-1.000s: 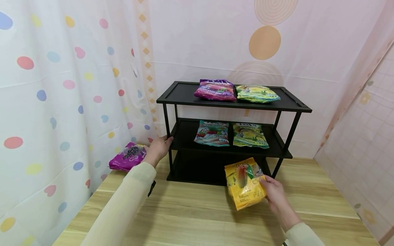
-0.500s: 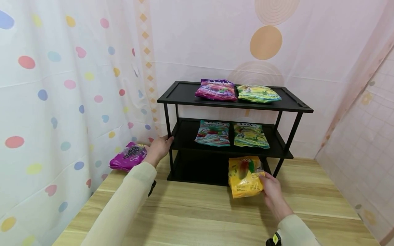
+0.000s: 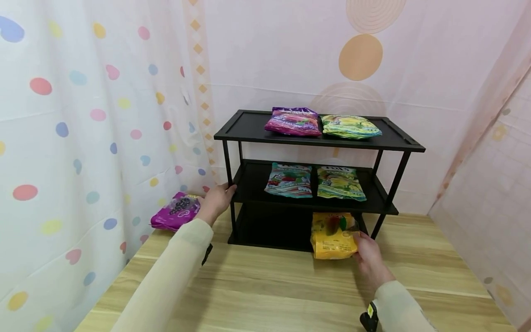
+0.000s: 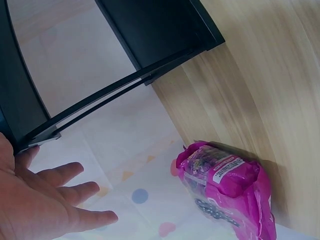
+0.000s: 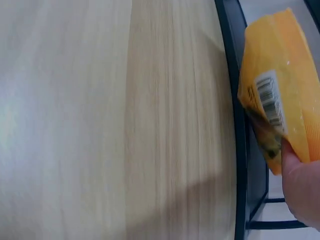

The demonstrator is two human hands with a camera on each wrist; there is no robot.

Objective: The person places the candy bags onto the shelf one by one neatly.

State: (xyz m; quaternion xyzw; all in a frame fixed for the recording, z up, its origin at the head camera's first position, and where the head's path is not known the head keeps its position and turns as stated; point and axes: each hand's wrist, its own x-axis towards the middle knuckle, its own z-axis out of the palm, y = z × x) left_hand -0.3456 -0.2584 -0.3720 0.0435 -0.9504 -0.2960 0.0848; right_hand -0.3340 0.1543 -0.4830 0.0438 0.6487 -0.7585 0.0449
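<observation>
In the head view my right hand (image 3: 369,260) grips the right side of a yellow candy bag (image 3: 333,242) with a mango picture. The bag's top reaches in under the middle tier, at the right front of the bottom tier. In the right wrist view my thumb presses on the yellow bag (image 5: 280,95), beside its barcode. My left hand (image 3: 216,203) holds the left edge of the black three-tier shelf (image 3: 249,196) at the middle tier. The left wrist view shows thumb and forefinger at the shelf edge, with the other fingers of the left hand (image 4: 45,200) spread out.
A purple grape candy bag (image 3: 176,212) lies left of the shelf on the wooden table (image 3: 265,290). On the top tier are a purple-pink bag (image 3: 293,122) and a yellow-green bag (image 3: 350,127). The middle tier bears a teal bag (image 3: 289,180) and another yellow-green bag (image 3: 340,183).
My right hand has moved the yellow bag forward from in front of the shelf to the bottom tier, and the bag has straightened from its tilt. The left hand stays on the shelf.
</observation>
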